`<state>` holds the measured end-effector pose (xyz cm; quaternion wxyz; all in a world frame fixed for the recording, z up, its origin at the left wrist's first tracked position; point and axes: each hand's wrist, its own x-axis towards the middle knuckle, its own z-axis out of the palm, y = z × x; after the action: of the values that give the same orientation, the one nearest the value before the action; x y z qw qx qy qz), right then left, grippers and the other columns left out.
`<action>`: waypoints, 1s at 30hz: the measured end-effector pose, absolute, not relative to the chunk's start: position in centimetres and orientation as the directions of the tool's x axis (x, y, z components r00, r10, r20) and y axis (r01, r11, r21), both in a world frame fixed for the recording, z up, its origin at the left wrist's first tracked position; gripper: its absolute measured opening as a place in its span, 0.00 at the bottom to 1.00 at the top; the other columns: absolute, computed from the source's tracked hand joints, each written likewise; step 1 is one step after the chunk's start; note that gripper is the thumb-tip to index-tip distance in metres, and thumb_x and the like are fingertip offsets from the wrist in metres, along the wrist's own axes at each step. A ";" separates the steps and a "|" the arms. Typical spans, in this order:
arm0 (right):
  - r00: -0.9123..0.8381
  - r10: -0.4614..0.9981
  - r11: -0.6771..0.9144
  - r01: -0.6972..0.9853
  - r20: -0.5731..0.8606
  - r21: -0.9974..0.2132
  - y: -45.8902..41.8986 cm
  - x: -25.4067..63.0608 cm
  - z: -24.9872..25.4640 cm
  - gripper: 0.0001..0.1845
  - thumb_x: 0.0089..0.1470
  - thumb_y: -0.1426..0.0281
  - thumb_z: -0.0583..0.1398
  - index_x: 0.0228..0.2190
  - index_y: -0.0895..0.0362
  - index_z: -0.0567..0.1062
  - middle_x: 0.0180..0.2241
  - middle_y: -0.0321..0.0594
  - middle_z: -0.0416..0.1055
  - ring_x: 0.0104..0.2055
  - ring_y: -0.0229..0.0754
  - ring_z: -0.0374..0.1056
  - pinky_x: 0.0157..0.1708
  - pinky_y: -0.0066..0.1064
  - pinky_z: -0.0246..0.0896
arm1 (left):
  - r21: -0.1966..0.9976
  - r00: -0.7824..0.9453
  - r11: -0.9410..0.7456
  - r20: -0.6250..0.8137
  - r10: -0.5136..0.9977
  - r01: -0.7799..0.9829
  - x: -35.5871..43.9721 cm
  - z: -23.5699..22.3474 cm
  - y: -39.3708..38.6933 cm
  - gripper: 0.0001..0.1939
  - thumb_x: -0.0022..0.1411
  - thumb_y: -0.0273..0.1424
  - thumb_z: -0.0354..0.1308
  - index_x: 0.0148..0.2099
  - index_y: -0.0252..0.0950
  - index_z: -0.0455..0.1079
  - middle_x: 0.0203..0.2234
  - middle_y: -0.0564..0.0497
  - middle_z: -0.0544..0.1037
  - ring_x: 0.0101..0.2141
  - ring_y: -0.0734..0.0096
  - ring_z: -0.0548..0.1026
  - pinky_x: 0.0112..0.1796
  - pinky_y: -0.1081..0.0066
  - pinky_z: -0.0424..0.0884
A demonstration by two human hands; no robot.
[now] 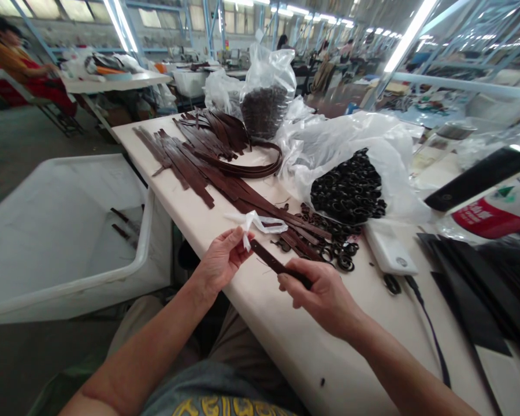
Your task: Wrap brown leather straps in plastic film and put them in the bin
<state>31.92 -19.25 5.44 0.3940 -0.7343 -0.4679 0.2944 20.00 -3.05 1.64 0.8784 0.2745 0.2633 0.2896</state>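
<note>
My right hand point(323, 294) is closed around one end of a dark brown leather strap point(272, 261), held just above the front of the cream table point(260, 306). My left hand point(223, 257) pinches a white backing strip point(256, 222) at the strap's other end; the strip curls up and to the right. Behind my hands lies a pile of brown straps point(208, 162). Loose dark rings point(335, 245) are scattered beside it.
An open plastic bag of black rings point(349, 190) sits at the right, a taller bag of dark pieces point(264, 110) at the back. A white bin point(65, 231) with two straps stands left of the table. A white power bank point(390, 251) with a cable lies right. A person sits far left.
</note>
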 end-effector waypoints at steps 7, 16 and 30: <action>0.349 0.894 -0.167 -0.323 -0.281 -0.931 -18.8 33.2 5.0 0.15 0.50 0.58 0.65 0.28 0.58 0.76 0.30 0.38 0.75 0.19 0.30 0.60 0.19 0.24 0.52 | 0.780 0.846 0.614 -0.244 0.473 -0.119 18.4 1.6 -4.9 0.13 0.50 0.37 0.70 0.33 0.31 0.80 0.28 0.46 0.82 0.26 0.74 0.76 0.31 0.77 0.72; 0.361 0.894 -0.128 -0.358 -0.264 -0.925 -18.8 32.8 4.7 0.14 0.49 0.58 0.67 0.30 0.58 0.79 0.17 0.32 0.69 0.18 0.31 0.60 0.18 0.22 0.49 | 0.946 0.896 0.274 -0.265 0.355 0.171 17.6 1.4 -6.6 0.13 0.59 0.36 0.60 0.35 0.31 0.81 0.29 0.46 0.82 0.29 0.70 0.75 0.34 0.74 0.67; 0.636 0.756 -0.008 -0.230 -0.157 -0.973 -18.4 32.5 5.4 0.16 0.46 0.58 0.67 0.30 0.59 0.80 0.17 0.31 0.67 0.18 0.31 0.58 0.19 0.24 0.52 | 0.934 0.608 -0.357 0.278 0.744 0.011 17.4 2.1 -6.4 0.09 0.51 0.35 0.69 0.34 0.39 0.76 0.31 0.50 0.77 0.33 0.68 0.72 0.40 0.71 0.67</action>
<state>32.55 -18.39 5.38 0.6704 -0.6071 -0.2162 0.3677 17.37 -6.42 2.06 0.5063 0.7399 0.2551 0.3621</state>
